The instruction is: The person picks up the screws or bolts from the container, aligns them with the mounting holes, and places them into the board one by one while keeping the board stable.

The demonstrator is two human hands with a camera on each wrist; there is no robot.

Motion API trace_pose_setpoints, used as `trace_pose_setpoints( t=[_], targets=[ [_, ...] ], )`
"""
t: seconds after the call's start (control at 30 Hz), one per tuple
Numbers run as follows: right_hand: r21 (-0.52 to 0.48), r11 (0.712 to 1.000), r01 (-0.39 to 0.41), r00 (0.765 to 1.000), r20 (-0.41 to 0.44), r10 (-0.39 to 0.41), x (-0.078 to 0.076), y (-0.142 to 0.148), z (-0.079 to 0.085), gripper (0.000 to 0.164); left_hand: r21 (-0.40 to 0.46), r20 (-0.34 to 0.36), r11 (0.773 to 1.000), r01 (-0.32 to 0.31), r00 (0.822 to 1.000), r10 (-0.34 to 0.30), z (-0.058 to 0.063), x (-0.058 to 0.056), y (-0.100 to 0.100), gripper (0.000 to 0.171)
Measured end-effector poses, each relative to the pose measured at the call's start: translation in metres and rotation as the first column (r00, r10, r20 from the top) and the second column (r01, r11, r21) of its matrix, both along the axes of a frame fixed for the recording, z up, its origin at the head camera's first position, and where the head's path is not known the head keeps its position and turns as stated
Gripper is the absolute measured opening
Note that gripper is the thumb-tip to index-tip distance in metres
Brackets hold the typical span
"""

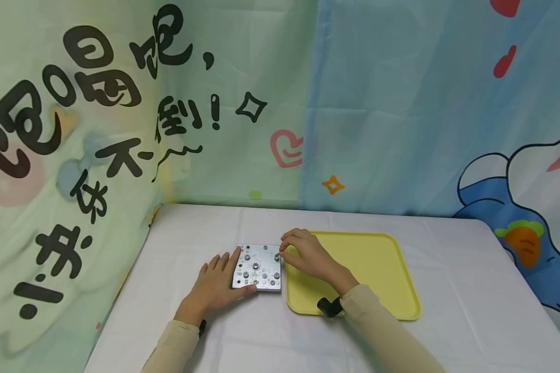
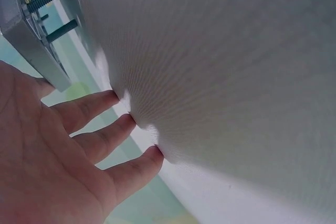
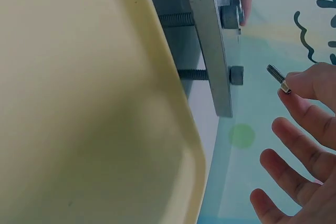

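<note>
A silvery metal plate (image 1: 267, 265) with several bolts in it sits on the white table. In the right wrist view, the bolts' threaded shanks (image 3: 194, 74) stick out below the plate. My left hand (image 1: 213, 286) is spread at the plate's left side, index finger along its left edge and thumb at its front edge. Its other fingertips (image 2: 156, 151) press on the cloth. Over the plate's right edge, my right hand (image 1: 309, 254) pinches a small screw (image 3: 276, 75) between thumb and index finger, the threaded end pointing away from the fingertips. The remaining fingers are loosely bent.
A yellow tray (image 1: 359, 269) lies directly right of the plate, under my right forearm. White cloth (image 1: 261, 336) covers the table. Printed curtains (image 1: 378, 103) hang behind it and along the left side.
</note>
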State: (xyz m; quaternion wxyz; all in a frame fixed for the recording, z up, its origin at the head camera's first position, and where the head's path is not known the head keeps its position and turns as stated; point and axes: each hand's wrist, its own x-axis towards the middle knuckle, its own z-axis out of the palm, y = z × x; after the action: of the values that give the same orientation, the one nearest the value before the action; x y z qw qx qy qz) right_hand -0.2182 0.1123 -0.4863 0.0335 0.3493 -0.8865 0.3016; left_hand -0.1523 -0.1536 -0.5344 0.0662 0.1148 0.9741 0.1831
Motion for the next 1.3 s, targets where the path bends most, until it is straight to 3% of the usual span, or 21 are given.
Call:
trace_pose_setpoints(
  t=[0.77, 1.0, 1.3],
  targets=[
    [0.098, 0.995, 0.027, 0.998, 0.049, -0.032, -0.023, -0.047, 0.003, 0.006, -0.014, -0.005, 1.000, 0.008, 1.000, -0.008, -0.002, -0.001, -0.001, 0.108],
    [0.162, 0.986, 0.027, 0.997, 0.069, -0.039, -0.031, -0.063, -0.002, 0.008, 0.004, -0.001, 1.000, 0.010, 1.000, -0.010, 0.003, -0.001, -0.001, 0.107],
    [0.226, 0.973, 0.041, 0.995, 0.084, -0.061, -0.036, -0.072, -0.009, 0.009, -0.005, 0.005, 1.000, 0.003, 1.000, -0.003, 0.001, -0.001, -0.002, 0.108]
  ],
)
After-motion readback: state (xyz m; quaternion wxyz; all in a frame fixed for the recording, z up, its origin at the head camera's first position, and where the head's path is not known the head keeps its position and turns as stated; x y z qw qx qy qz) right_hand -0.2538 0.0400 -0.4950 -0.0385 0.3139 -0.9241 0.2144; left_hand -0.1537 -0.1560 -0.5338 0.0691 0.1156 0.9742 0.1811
